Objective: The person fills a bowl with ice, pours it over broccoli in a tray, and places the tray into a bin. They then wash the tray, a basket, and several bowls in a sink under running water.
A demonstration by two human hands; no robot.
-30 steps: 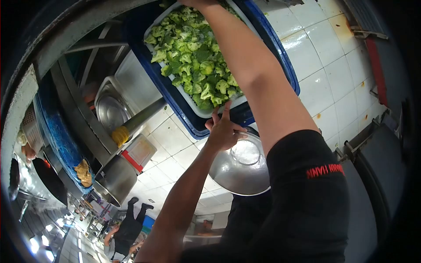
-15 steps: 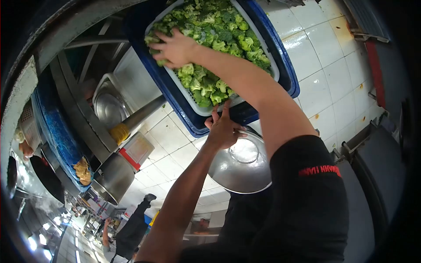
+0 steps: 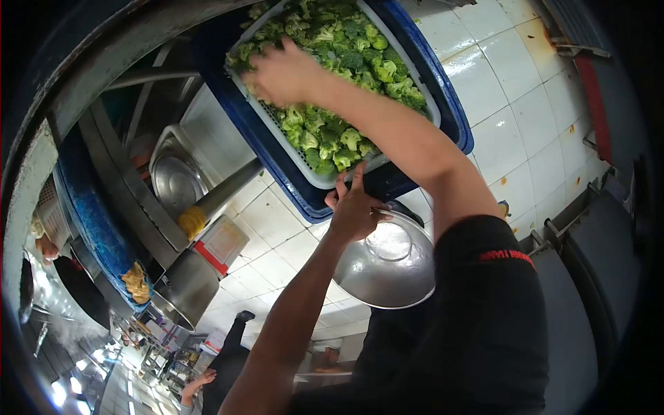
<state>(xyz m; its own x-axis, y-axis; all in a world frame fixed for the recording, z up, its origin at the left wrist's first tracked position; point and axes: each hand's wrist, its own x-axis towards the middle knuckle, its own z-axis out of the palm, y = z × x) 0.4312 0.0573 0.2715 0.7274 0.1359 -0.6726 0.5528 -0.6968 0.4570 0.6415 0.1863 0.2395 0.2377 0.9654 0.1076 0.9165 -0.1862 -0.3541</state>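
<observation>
Broccoli florets [image 3: 325, 138] fill a pale perforated basket [image 3: 434, 111], which sits inside a blue tub [image 3: 460, 128]. My right hand [image 3: 280, 75] lies on the florets at the basket's left side, thumb apart and fingertips blurred. At the basket's near edge, my left hand [image 3: 354, 213] has two fingers up against the rim. Its other fingers grip the edge of a shiny metal bowl [image 3: 384, 266], tilted below the tub.
White floor tiles [image 3: 508, 124] surround the tub. Left are a metal pot [image 3: 187, 287], a round metal basin [image 3: 178, 185], a red-edged container [image 3: 223, 245] and a wok [image 3: 81, 294]. Another person [image 3: 225, 366] is at lower left.
My right hand has shifted slightly right over the florets, its fingers now blurred. My left hand and the bowl stay at the basket's near edge. The other person's arm has moved.
</observation>
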